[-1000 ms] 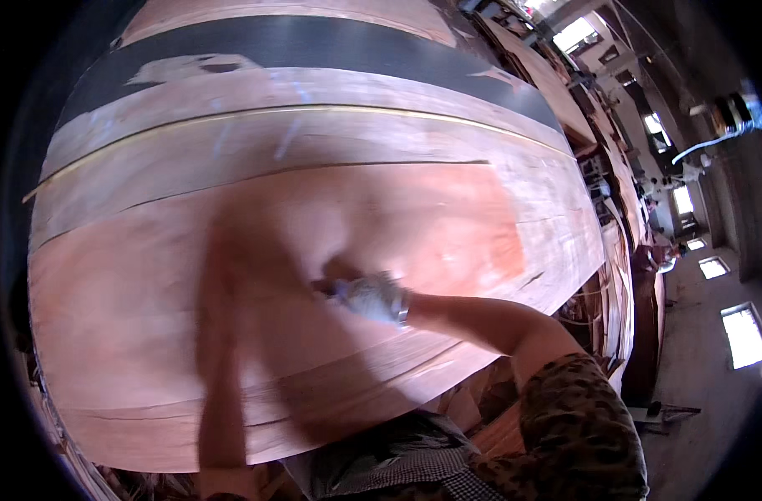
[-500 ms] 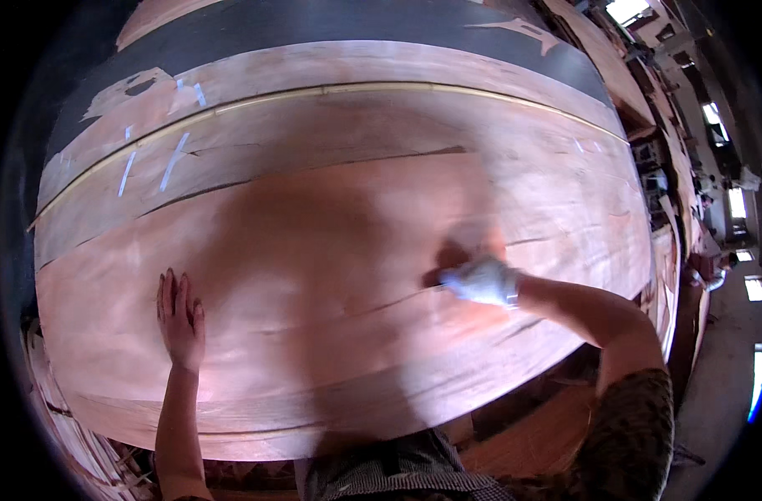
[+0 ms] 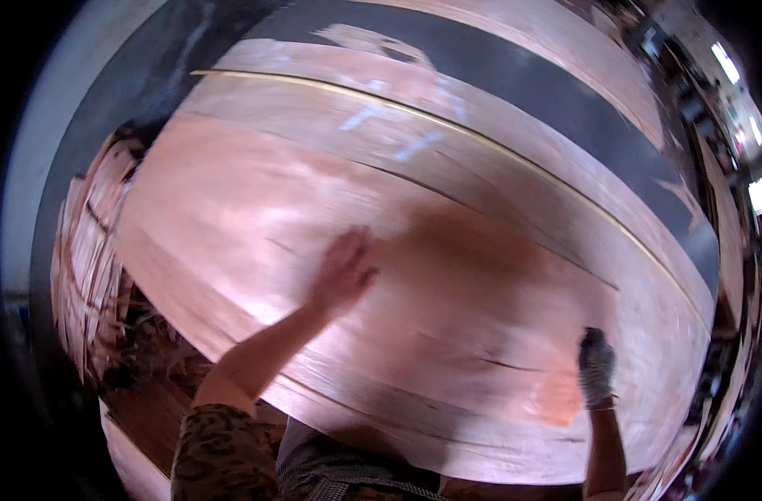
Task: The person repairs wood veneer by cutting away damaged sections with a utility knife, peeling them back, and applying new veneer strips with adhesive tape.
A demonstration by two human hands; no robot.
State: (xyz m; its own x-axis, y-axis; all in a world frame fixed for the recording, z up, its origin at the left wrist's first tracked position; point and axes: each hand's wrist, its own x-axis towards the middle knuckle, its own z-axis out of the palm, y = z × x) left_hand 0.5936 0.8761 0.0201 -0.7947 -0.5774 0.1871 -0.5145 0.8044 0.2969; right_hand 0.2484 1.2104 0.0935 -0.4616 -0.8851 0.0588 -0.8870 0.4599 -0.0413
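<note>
A large sheet of thin reddish wood veneer (image 3: 255, 192) lies over paler veneer on a broad stack in front of me. My left hand (image 3: 346, 269), bare and slightly blurred, is over the middle of the sheet with its fingers apart and nothing in it. My right hand (image 3: 596, 367) wears a grey glove with dark fingertips. It is at the sheet's right end, fingers close together and pointing away from me; whether they grip anything does not show. Beside the glove is a more orange patch (image 3: 560, 397). A dark split (image 3: 514, 366) runs through the veneer left of it.
A thin yellowish strip (image 3: 481, 129) crosses the stack beyond the sheet, with pale blue tape pieces (image 3: 418, 146) near it. A dark band (image 3: 514, 71) lies farther off. Veneer scraps (image 3: 93, 259) are heaped at the left. Dark clutter lines the right side.
My view has swung left, so the stack now appears tilted. My left hand has moved along the sheet away from me; my right hand is now at the sheet's right end.
</note>
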